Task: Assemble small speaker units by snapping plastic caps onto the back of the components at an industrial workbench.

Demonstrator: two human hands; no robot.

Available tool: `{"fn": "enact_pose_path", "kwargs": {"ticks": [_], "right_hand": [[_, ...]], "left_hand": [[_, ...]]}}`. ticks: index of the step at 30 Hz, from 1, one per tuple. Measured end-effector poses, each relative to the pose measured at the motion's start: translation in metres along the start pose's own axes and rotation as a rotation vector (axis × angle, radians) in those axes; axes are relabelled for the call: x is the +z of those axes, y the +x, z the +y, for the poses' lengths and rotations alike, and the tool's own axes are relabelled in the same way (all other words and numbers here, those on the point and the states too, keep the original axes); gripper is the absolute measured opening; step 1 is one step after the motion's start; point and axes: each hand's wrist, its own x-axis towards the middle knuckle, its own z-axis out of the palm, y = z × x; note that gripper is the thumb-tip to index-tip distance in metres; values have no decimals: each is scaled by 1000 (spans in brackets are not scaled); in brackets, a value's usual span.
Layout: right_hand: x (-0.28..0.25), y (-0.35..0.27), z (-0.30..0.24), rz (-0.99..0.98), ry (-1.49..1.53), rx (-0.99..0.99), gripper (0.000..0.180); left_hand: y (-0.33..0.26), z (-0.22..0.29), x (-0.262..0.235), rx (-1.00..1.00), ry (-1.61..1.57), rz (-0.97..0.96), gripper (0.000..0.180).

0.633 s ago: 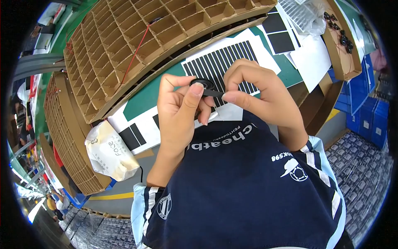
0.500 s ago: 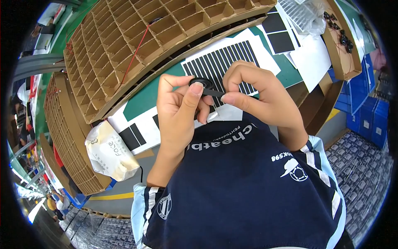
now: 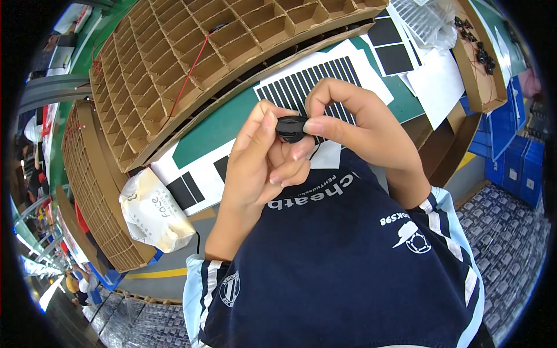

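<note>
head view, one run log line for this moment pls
left hand: grips small black round part | right hand: pinches same part | behind: cardboard divider tray, striped sheet on green table | left: white bag

The small black round part is largely covered by the fingers of both hands; its underside and detail cannot be made out. The striped sheet is partly hidden behind the hands. The cardboard divider tray is cut off at the upper edge. The small black pieces in the cardboard box at upper right are too small to identify.
</note>
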Motion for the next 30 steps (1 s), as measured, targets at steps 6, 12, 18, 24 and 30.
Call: {"fn": "enact_pose_path", "kwargs": {"ticks": [6,12,18,24,30], "right_hand": [[3,5,6,100,-106,-101,14],[5,5,13,-6,-161,-189,14],[9,5,16,54,-252,-225,16],[6,4,11,67,-430,-148,18],[2,6,18,-38,-45,-184,14]], "left_hand": [[1,0,-7,-25,-192,-96,34],[5,2,-6,42,368,229,30],[4,-6,-2,250,595,355,17],[-4,-4,-11,260,643,207,22],[-2,-4,-9,122,270,117,25]]}}
